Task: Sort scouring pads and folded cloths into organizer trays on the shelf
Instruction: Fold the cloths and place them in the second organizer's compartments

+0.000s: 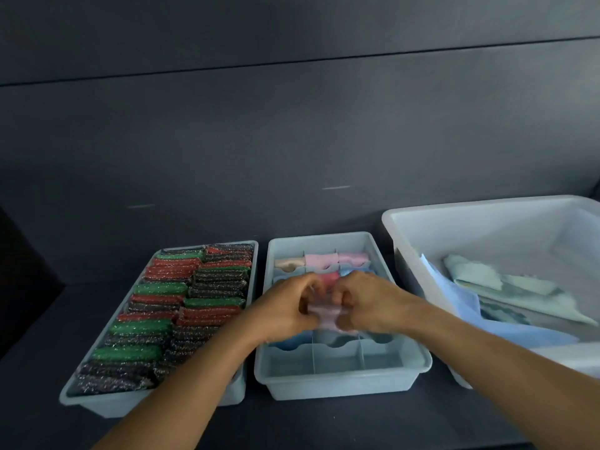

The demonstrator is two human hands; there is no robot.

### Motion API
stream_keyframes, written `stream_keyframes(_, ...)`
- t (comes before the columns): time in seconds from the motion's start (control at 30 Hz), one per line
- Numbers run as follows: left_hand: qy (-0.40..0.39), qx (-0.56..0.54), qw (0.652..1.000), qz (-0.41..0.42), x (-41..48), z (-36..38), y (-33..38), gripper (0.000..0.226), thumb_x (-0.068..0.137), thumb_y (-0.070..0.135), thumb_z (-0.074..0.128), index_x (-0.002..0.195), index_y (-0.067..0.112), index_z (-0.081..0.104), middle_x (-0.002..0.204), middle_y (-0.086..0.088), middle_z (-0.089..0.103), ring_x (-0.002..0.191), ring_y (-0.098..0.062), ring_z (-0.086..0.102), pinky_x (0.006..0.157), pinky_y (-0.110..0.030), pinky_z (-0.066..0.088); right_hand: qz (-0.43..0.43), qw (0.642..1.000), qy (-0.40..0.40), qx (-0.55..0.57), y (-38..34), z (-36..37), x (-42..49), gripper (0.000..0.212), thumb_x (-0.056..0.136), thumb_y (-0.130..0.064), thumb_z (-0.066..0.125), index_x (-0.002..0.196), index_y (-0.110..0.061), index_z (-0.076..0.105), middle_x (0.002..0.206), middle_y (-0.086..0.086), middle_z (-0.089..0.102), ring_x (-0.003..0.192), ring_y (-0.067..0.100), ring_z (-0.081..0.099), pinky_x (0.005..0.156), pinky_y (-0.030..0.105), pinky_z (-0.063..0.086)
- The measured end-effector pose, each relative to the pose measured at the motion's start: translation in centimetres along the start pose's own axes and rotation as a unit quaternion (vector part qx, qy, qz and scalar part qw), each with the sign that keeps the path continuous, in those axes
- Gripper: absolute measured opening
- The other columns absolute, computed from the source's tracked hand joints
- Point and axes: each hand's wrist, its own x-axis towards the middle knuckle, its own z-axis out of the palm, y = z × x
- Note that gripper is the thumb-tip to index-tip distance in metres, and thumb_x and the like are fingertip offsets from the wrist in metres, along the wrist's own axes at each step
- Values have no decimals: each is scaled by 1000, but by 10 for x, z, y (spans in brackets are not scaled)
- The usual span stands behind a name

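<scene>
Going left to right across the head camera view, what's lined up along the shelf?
Pad tray full of scouring pads → divided tray of folded cloths, with left hand, pink cloth and right hand over it in that order → large white bin holding loose cloths.

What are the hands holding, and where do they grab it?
A pink cloth: the left hand pinches its left end, the right hand its right end.

lower left: a pale blue tray (130,405) packed with green, red and dark glittery scouring pads (159,289) in two columns. at centre, a divided tray (337,386) — rolled cloths (319,259) in its far cells, a pale pink cloth (324,315) gripped at the middle row.
</scene>
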Motion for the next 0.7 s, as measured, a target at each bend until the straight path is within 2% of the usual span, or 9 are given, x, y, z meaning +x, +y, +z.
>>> stream_keyframes(0.1, -14, 44, 999, 5, 0, 5, -7, 30, 76, 14, 71, 93, 35, 57, 94, 5, 69, 87, -18, 67, 80, -42, 55, 1, 997, 19, -77, -7, 9, 0, 10, 78, -27, 67, 85, -30, 59, 82, -13, 55, 84, 15, 56, 72, 23, 39)
stream_keyframes(0.17, -21, 60, 998, 2, 0, 4, -11, 28, 76, 18, 73, 99, 28, 60, 93, 6, 70, 87, -15, 67, 82, -41, 55, 2, 993, 26, -113, -7, 11, 0, 19, 80, -30, 65, 99, -32, 66, 98, -9, 63, 97, 18, 60, 78, 25, 41)
stream_keyframes(0.23, -29, 76, 997, 0, -1, 3, -13, 29, 78, 16, 76, 100, 26, 61, 94, 8, 70, 88, -12, 67, 84, -37, 54, 4, 988, 33, -151, -6, 13, 2, 23, 82, -30, 63, 104, -34, 69, 107, -7, 66, 102, 20, 62, 79, 26, 43)
stream_keyframes(0.37, -22, 133, 991, 23, -4, 5, -8, 25, 77, 15, 74, 96, 23, 60, 89, 12, 65, 86, -11, 64, 80, -32, 53, -24, 971, 43, -233, -9, 21, 7, 24, 87, -29, 57, 107, -22, 67, 114, -1, 65, 104, 24, 62, 72, 27, 40)
stream_keyframes(0.47, -6, 199, 979, 35, -6, 4, -6, 31, 77, 20, 74, 99, 24, 52, 93, 12, 54, 88, -12, 56, 77, -31, 48, -31, 963, 29, -266, -13, 25, 11, 30, 90, -38, 52, 109, -18, 62, 114, 3, 64, 103, 24, 61, 69, 28, 38)
stream_keyframes(0.57, -18, 225, 974, 2, -7, 0, -11, 34, 71, 21, 77, 100, 22, 57, 95, 10, 60, 86, -13, 58, 73, -31, 49, -37, 957, 21, -288, -13, 26, 12, 39, 90, -44, 51, 123, -24, 55, 118, 5, 60, 108, 24, 59, 69, 29, 36)
stream_keyframes(0.7, -29, 249, 968, -13, -6, 0, -11, 36, 69, 22, 77, 100, 24, 59, 97, 6, 65, 87, -17, 62, 74, -34, 53, -35, 955, 9, -294, -17, 25, 14, 40, 91, -45, 48, 124, -22, 53, 119, 7, 60, 109, 26, 58, 69, 29, 35)
